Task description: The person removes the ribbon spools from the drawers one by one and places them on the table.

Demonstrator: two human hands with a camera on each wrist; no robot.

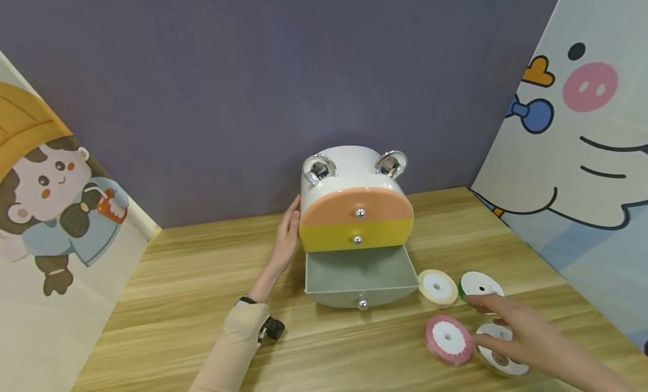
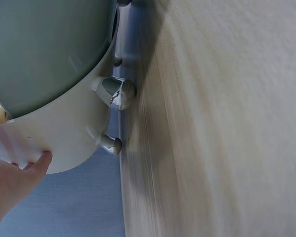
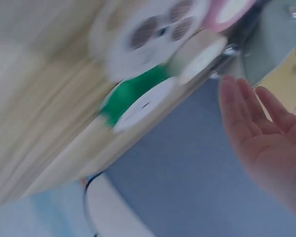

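A small drawer box (image 1: 349,167) with a white shell, silver ears and orange and yellow drawer fronts stands against the back wall. Its bottom grey drawer (image 1: 361,268) is pulled out, with nothing visible inside. My left hand (image 1: 284,243) rests along the box's left side; the left wrist view shows its fingertips (image 2: 45,157) touching the white shell. Above the ribbon spools on the right hovers my right hand (image 1: 531,330), fingers spread and holding nothing. Near it lie a green spool (image 1: 478,280), a white-faced spool (image 1: 506,365), a pink spool (image 1: 448,340) and a cream spool (image 1: 437,288).
A wood-grain tabletop (image 1: 197,302) carries everything. The dark wall (image 1: 228,99) closes off the back, with cartoon-printed panels (image 1: 582,156) at both sides. The cream spool lies close beside the open drawer's right corner.
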